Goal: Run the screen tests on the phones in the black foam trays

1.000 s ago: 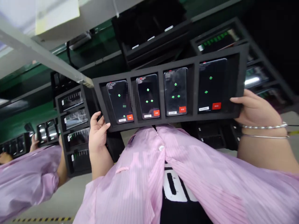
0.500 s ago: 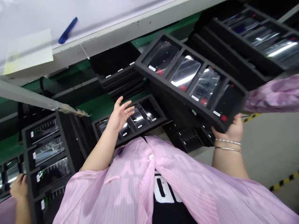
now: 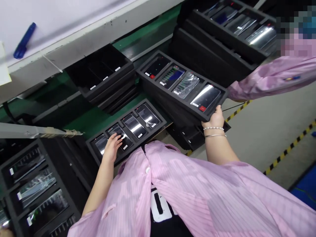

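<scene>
Head view: the left hand (image 3: pixel 113 146), loosely spread, was over a phone (image 3: pixel 127 141); the right hand (image 3: pixel 214 117) gripped a tray (image 3: pixel 223 96) by one end.

The left forearm (image 3: pixel 98 186) angles forward and inward, bare; its left hand (image 3: pixel 112 148) has the fingers (image 3: pixel 119 136) slightly spread and gently bent. The bare right forearm (image 3: pixel 218 149) reaches forward, its wrist (image 3: pixel 214 132) roughly level with the knuckles' line, the right hand (image 3: pixel 214 117) curled in a grip.

Black trays (image 3: pixel 182 102), pink striped shirt (image 3: pixel 197 184), blue pen (image 3: pixel 24 41)
</scene>
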Demonstrator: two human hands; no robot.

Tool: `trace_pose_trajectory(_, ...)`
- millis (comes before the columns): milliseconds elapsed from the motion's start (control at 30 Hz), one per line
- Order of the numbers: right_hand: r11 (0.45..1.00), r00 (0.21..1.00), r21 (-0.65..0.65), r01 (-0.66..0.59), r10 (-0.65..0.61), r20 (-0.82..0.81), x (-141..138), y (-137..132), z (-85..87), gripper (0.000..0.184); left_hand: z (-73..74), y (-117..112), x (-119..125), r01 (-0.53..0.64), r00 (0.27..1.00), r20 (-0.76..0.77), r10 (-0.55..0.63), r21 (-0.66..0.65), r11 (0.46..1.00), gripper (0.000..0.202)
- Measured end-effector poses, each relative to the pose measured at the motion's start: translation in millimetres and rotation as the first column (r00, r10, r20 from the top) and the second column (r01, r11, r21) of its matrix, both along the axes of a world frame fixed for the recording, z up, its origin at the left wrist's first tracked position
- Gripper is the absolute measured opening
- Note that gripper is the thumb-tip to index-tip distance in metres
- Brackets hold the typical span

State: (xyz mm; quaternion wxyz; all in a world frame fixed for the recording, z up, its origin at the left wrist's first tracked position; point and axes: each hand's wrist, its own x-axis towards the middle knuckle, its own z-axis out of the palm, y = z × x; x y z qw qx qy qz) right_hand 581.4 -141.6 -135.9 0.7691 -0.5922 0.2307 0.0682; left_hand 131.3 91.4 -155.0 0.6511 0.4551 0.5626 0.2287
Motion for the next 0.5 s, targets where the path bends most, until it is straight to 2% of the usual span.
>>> trace_pose_trajectory(167,0.999,0.999,0.040,0.031,-0.030,-0.030,-7.5,-3.6,7.6,0.031,-11.4,-7.3,-36.7,-0.071,0.989,-0.121,0.083,0.096,0.993,0.043)
trace_pose_trajectory(300,1.000,0.998,0.009,0.024,-0.023,-0.053,-3.3,-10.0,7.1,0.027,-15.7,-13.4,-62.7,-0.096,0.946,-0.275,0.173,0.272,0.958,0.034)
trace_pose_trajectory(400,1.000,1.000,0.008,-0.022,0.022,-0.016,0.5,-8.3,1.7,0.033,-15.9,-17.5,-75.4,-0.036,0.909,-0.373,0.189,0.381,0.924,0.029)
trace_pose_trajectory(500,0.997,0.995,0.004,-0.075,0.075,0.068,-0.9,-5.7,0.0,0.038,-15.8,-23.6,-81.7,0.061,0.894,-0.422,0.149,0.446,0.893,0.031)
